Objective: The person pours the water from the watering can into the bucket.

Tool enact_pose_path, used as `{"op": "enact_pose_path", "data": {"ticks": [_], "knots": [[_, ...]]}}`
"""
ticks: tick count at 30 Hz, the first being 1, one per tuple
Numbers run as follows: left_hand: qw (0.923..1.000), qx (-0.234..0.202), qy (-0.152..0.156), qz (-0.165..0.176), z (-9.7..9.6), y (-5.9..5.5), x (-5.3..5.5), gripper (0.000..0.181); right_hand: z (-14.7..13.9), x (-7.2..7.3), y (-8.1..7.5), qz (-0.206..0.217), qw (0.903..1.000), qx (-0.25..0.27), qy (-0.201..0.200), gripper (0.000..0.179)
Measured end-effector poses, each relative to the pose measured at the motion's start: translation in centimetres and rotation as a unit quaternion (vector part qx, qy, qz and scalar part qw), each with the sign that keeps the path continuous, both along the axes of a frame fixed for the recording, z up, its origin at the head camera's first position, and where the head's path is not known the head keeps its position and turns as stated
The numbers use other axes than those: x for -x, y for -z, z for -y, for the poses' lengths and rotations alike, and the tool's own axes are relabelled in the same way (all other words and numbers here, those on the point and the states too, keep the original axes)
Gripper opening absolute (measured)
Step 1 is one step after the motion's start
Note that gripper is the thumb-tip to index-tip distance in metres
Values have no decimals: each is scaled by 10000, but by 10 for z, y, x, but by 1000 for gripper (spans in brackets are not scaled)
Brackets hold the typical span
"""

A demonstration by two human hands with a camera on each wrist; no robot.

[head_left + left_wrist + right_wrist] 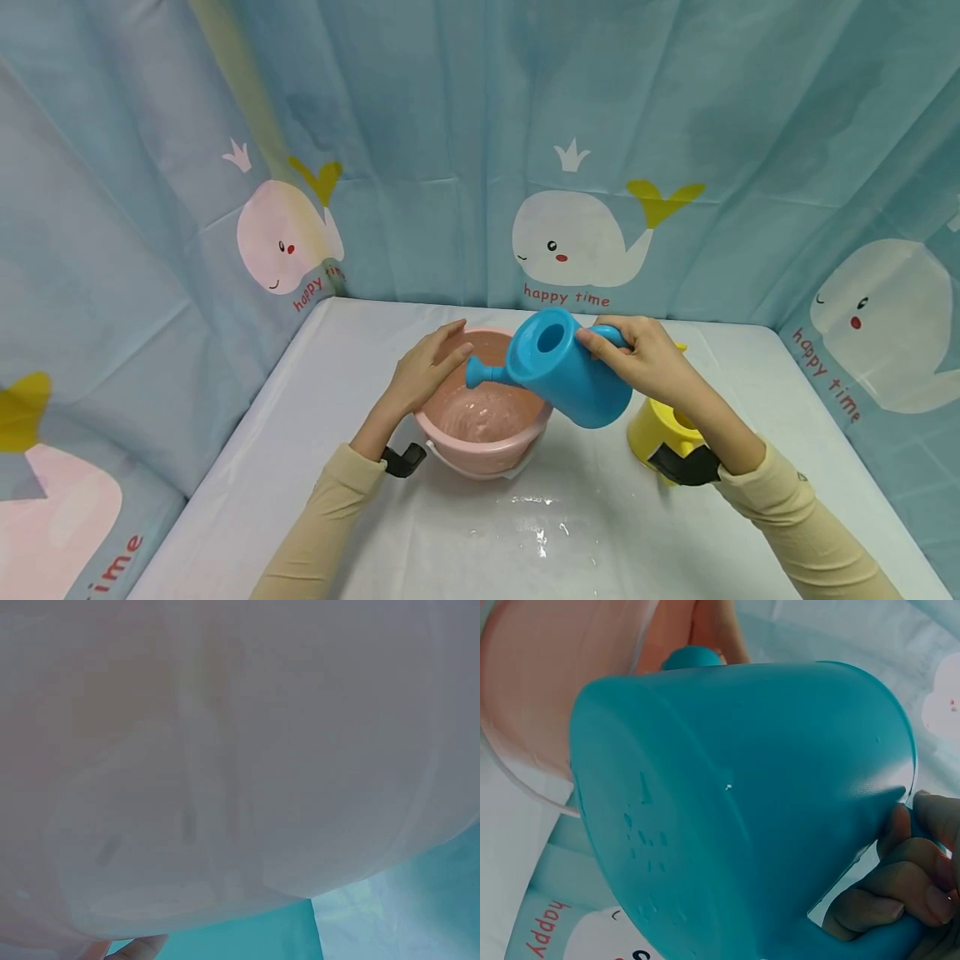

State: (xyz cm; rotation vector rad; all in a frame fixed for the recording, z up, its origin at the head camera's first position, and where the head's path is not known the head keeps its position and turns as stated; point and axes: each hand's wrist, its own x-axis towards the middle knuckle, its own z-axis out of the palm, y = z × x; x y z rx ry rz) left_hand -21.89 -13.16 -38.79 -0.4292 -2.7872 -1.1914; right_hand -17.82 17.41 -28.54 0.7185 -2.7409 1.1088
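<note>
1. Right hand (pixel 641 354): fingers curled round handle of blue watering can (pixel 581 387), tipped left.
2. Spout (pixel 491 374) over pink bucket (pixel 480 460); best kept inside rim, tilting gradually.
3. Left hand (pixel 418 371): fingers fairly straight at bucket's left rim; light steadying suits.
4. Right: yellow watering can (pixel 647 435). Near: wet tabletop (pixel 600 533).

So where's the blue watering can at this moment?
In the head view, the blue watering can is just right of centre, tilted, its handle in the right hand, its spout over the pink bucket.
</note>
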Motion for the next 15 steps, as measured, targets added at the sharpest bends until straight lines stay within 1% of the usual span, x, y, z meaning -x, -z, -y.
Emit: {"op": "enact_pose_path", "data": {"ticks": [6, 15], "knots": [[10000, -3, -4, -7, 0, -1, -1, 62, -2, 0, 2, -7, 10000, 88, -21, 34], [10000, 49, -10, -43, 0, -2, -1, 63, -2, -1, 2, -34, 10000, 77, 24, 33]]}}
